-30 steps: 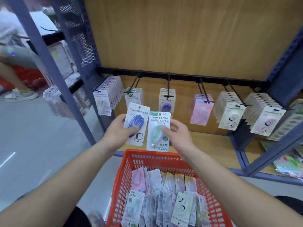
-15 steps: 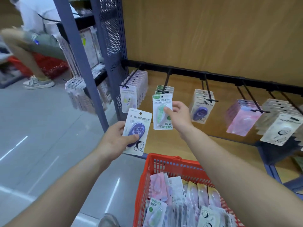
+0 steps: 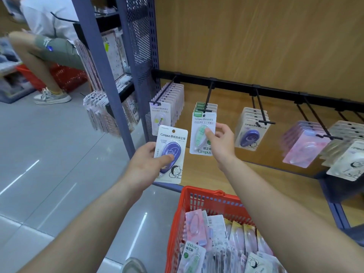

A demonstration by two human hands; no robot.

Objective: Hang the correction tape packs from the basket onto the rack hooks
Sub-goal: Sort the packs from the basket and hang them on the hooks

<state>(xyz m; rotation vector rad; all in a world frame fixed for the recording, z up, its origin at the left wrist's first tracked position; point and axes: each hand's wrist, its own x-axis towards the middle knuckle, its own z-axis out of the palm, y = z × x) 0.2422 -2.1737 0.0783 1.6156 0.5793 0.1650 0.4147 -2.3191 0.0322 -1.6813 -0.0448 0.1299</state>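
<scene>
The fingers [image 3: 209,134] of the right hand [image 3: 221,144] are closed in a pinch on a green-and-white carded correction tape pack [image 3: 199,133], the thumb laid on its clear blister. The pack's top edge is held up against the tip of a black wire hook [image 3: 207,97] at twelve o'clock of it, in front of matching packs; whether the punched hole is threaded cannot be told. At eight o'clock of it, a purple-and-white carded pack [image 3: 173,138] is gripped by the left hand [image 3: 144,164], the thumb pressed on its blister, well apart from any hook. At six o'clock of the view, a red plastic basket [image 3: 206,196] is seen, packed with more upright packs. The packs are judged light, the card thin and easily bent, the blister slick and the hole prone to tearing if forced. Hold is best taken low, across card and blister, so that the hole at the top is left free.
</scene>
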